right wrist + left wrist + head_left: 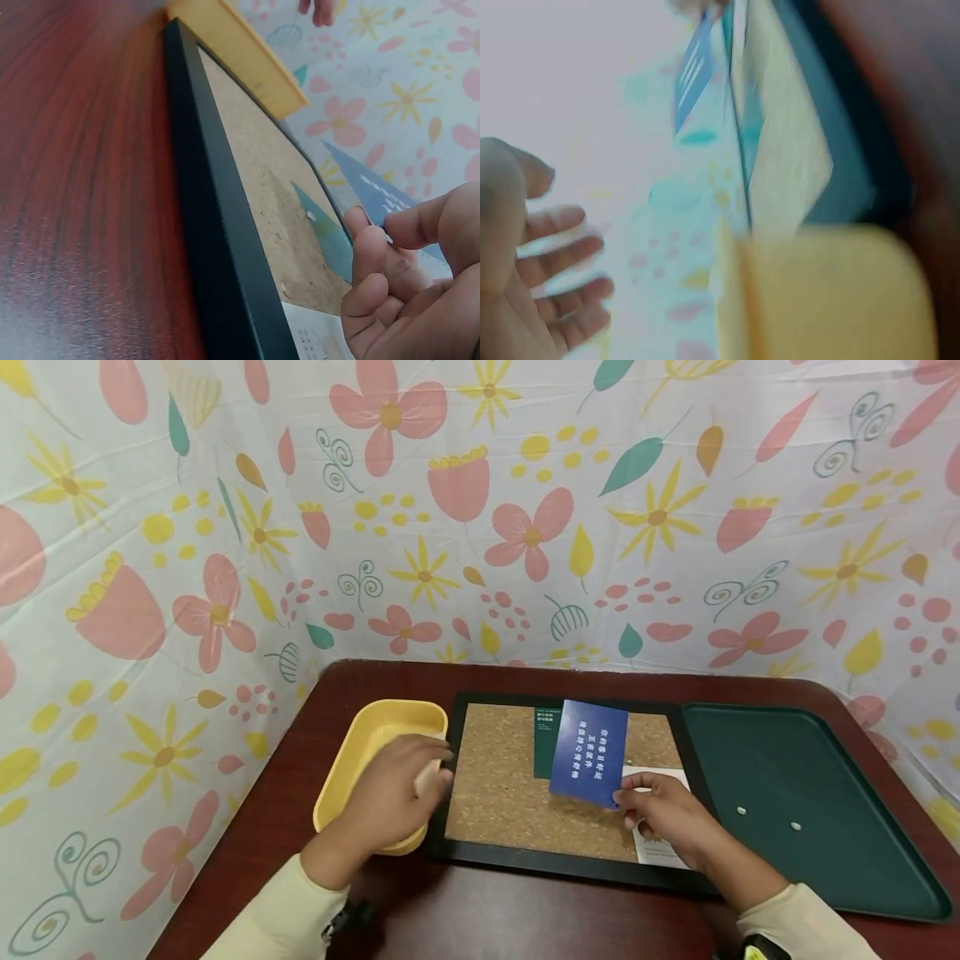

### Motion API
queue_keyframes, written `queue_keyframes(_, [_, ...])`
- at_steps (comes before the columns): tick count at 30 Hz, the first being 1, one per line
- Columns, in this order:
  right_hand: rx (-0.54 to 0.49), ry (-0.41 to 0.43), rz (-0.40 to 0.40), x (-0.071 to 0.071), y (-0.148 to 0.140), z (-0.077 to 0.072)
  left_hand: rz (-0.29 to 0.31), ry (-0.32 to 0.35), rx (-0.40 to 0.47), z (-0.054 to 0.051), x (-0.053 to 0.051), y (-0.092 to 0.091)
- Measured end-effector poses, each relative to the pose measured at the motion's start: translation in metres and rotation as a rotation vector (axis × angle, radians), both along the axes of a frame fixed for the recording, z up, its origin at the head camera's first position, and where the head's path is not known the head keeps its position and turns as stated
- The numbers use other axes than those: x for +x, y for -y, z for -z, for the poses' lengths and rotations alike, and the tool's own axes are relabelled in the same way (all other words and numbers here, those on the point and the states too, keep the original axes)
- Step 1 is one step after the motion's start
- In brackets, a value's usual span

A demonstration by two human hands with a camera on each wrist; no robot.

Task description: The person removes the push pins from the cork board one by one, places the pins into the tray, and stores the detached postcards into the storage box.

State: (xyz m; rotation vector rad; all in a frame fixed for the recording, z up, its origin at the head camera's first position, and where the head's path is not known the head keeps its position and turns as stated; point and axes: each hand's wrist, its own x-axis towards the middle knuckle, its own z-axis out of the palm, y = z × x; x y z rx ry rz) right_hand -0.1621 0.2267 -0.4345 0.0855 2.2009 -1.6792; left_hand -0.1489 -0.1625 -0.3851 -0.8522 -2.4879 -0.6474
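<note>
A blue card (pixel 588 752) with white writing is pinched at its lower right corner by my right hand (pixel 667 817), tilted above the cork board (pixel 495 777). The right wrist view shows a small whitish bit (pixel 388 238) at those fingertips; its kind is unclear. Over the yellow bin (pixel 360 752) is my left hand (pixel 401 789), blurred, its fingers loosely bent. The left wrist view shows nothing in that hand. On the board, partly behind the blue card, lies a green card (pixel 545 743) with a small white piece on it. A white card (pixel 660 856) lies partly under my right hand.
The board has a black frame (pixel 525 858). To its right, a dark green tray (pixel 795 752) holds two small white pieces. All stand on a reddish-brown table (pixel 480 910), with a flower-patterned sheet (pixel 525 593) behind and at the left.
</note>
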Motion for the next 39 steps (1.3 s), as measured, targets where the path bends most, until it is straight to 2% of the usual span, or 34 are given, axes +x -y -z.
queue_keyframes(3, [0.0, -0.004, -0.008, 0.002, 0.001, 0.002, -0.189, 0.026, 0.014, -0.004, -0.007, 0.024])
queue_keyframes(5, [-0.003, -0.003, -0.01, 0.003, 0.001, 0.003, -0.314, 0.085, 0.012, -0.004, -0.011, 0.039])
queue_keyframes(7, [-0.005, 0.002, -0.017, 0.005, 0.001, 0.004, -0.408, 0.163, 0.01, -0.003, -0.013, 0.053])
queue_keyframes(10, [-0.013, 0.02, -0.021, 0.007, 0.0, 0.006, -0.498, 0.28, -0.001, 0.0, -0.016, 0.07])
queue_keyframes(14, [-0.064, 0.025, -0.024, 0.009, 0.0, 0.007, -0.566, 0.407, -0.007, 0.005, -0.019, 0.086])
queue_keyframes(17, [-0.099, 0.015, -0.024, 0.01, 0.001, 0.008, -0.592, 0.498, 0.009, 0.007, -0.023, 0.096])
queue_keyframes(21, [-0.095, 0.025, -0.004, 0.012, 0.002, 0.007, -0.598, 0.615, 0.059, 0.012, -0.03, 0.11])
queue_keyframes(25, [-0.079, 0.034, 0.016, 0.011, 0.003, 0.006, -0.567, 0.741, 0.151, 0.016, -0.036, 0.123])
queue_keyframes(30, [-0.071, 0.031, 0.025, 0.011, 0.003, 0.006, -0.501, 0.914, 0.333, 0.019, -0.038, 0.134])
queue_keyframes(33, [-0.067, 0.031, 0.034, 0.011, 0.003, 0.006, -0.483, 0.969, 0.401, 0.02, -0.038, 0.136])
queue_keyframes(39, [-0.055, 0.027, 0.043, 0.011, 0.003, 0.008, -0.484, 1.028, 0.433, 0.023, -0.041, 0.139])
